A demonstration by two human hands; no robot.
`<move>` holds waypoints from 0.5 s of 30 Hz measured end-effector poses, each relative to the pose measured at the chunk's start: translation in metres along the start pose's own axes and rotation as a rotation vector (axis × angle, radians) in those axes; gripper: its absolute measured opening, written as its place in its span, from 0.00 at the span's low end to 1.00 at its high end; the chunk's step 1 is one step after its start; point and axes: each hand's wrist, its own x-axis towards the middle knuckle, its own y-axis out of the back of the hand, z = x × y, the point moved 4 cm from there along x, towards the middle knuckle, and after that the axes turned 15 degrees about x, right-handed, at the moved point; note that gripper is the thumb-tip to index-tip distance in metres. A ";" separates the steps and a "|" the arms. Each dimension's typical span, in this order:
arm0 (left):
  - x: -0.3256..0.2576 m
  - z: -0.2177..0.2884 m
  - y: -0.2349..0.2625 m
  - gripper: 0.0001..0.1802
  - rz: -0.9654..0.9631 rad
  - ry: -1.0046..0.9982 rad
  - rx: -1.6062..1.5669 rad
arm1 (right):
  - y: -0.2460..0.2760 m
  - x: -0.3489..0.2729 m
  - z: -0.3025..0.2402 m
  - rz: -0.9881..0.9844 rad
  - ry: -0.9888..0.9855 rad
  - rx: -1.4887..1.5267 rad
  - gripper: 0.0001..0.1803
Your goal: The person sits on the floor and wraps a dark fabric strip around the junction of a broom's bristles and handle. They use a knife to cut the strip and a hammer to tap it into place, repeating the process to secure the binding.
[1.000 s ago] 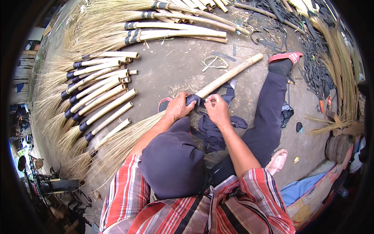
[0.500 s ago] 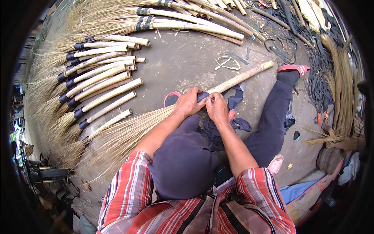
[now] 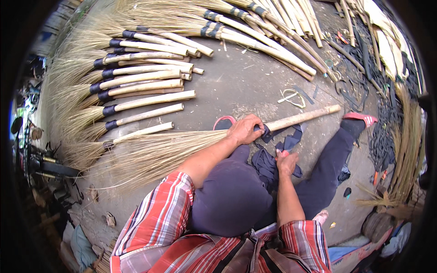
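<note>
Two bare hands work on one unfinished broom (image 3: 191,141) that lies across the middle of the frame, over the lap of a person seated on a concrete floor (image 3: 246,86). The left hand (image 3: 246,129), just above centre, is closed around the broom where the pale wooden handle meets the straw bristles. The handle runs up and to the right from that grip; the bristles fan out toward the lower left. The right hand (image 3: 287,163), slightly lower and to the right, is closed on a dark rubber strip (image 3: 277,145) that runs up to the broom beside the left hand. The strip's loose ends hang over the dark trousers.

The person wears a red plaid shirt, seen at the bottom of the frame, and a red sandal (image 3: 359,119) on the foot stretched toward the right.

A row of finished brooms (image 3: 136,91) fills the upper left, lying side by side with dark bands at their necks and bristles pointing left. More brooms (image 3: 255,27) lie across the top. A small loop of pale strapping (image 3: 291,97) rests on the floor above the handle. A heap of dark rubber strips (image 3: 382,127) sits at the right edge, beside loose bundles of straw (image 3: 405,150).
</note>
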 end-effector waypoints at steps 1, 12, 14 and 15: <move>0.000 0.001 0.001 0.12 0.005 -0.023 -0.005 | -0.005 0.004 0.008 -0.021 0.043 0.042 0.40; -0.004 -0.004 0.003 0.10 -0.018 0.035 0.004 | 0.040 -0.023 -0.013 0.047 0.088 0.624 0.25; -0.003 -0.003 0.001 0.10 0.026 -0.023 0.019 | 0.042 -0.044 -0.032 -0.074 0.218 0.726 0.27; -0.002 -0.004 0.001 0.10 0.047 -0.058 -0.002 | 0.047 -0.056 -0.043 -0.041 0.388 0.565 0.25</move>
